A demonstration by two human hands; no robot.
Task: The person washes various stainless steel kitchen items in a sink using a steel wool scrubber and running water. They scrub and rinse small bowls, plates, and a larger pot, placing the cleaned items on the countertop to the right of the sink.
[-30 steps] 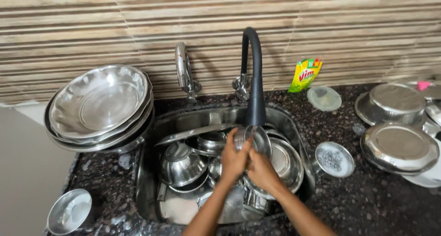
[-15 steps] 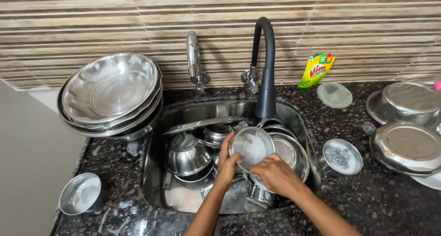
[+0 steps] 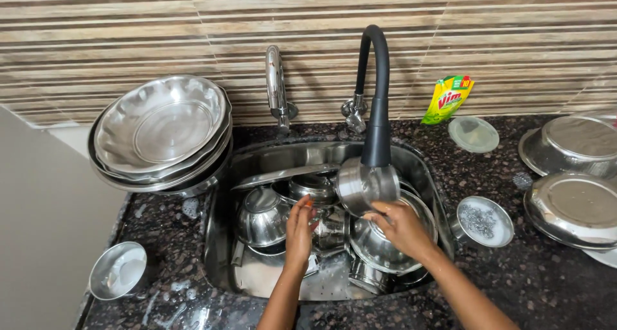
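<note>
Head view: the right hand [image 3: 402,226] has a closed grip on a small round steel cup [image 3: 365,185] under the black curved tap [image 3: 376,98]. The left hand [image 3: 299,230] hovers open-fingered above steel pots [image 3: 262,215] in the sink [image 3: 421,166], set in the dark speckled bench [image 3: 546,285].

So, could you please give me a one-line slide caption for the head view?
Right hand holds a small round steel bowl under the black tap; left hand hovers over the dish-filled steel sink.

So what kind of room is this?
Most likely a home kitchen: a steel sink full of steel bowls, a black tap over it, and a dish soap pouch on the dark stone counter.
</note>
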